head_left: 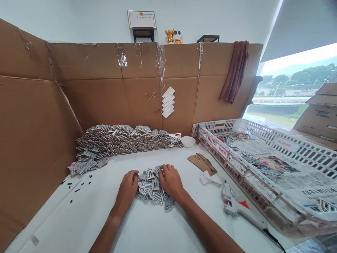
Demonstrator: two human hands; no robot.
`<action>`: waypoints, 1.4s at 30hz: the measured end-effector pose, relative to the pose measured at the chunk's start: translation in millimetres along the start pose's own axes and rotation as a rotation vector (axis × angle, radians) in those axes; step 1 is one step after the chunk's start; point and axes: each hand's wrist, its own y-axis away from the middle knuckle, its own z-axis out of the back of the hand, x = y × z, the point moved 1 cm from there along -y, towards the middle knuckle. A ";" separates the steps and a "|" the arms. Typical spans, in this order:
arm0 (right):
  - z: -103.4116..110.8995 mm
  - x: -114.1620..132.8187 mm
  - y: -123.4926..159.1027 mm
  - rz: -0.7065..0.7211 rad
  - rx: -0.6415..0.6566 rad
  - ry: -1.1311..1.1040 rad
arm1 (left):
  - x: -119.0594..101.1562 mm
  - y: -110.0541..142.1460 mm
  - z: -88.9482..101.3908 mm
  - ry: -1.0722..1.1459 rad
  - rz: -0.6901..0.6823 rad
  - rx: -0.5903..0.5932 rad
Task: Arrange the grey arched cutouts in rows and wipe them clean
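Note:
A loose heap of small grey-and-white arched pieces with window-like cutouts point(150, 188) lies on the white table in front of me. My left hand point(128, 185) rests against the heap's left side, its fingers curved along the edge and partly hidden. On the opposite side, my right hand point(171, 180) has its fingers apart and bent over the upper right of the heap, touching pieces there. Neither hand visibly grips a single piece. Farther back, a long stacked pile of similar pieces point(123, 140) leans along the cardboard wall.
On the right stands a white plastic crate point(223, 149) lined with newspaper, with some pieces inside. Before it lie a glue gun point(231, 200), a crumpled tissue point(210, 178) and a cardboard scrap point(202, 163). A white bowl point(187, 141) sits behind. Cardboard walls point(105, 95) enclose the back and left.

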 end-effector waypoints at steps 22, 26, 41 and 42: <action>10.6 -5.6 -5.0 0.200 0.256 -0.228 | -9.6 5.5 2.9 0.048 -0.077 0.156; 16.7 -2.2 -2.0 0.221 0.258 -0.265 | -10.3 6.3 3.6 0.056 -0.071 0.173; 26.6 -5.0 -0.7 0.241 0.265 -0.261 | -18.6 7.4 3.6 0.037 -0.065 0.181; 27.1 -5.3 -0.9 0.234 0.271 -0.261 | -18.3 7.3 2.7 0.033 -0.066 0.180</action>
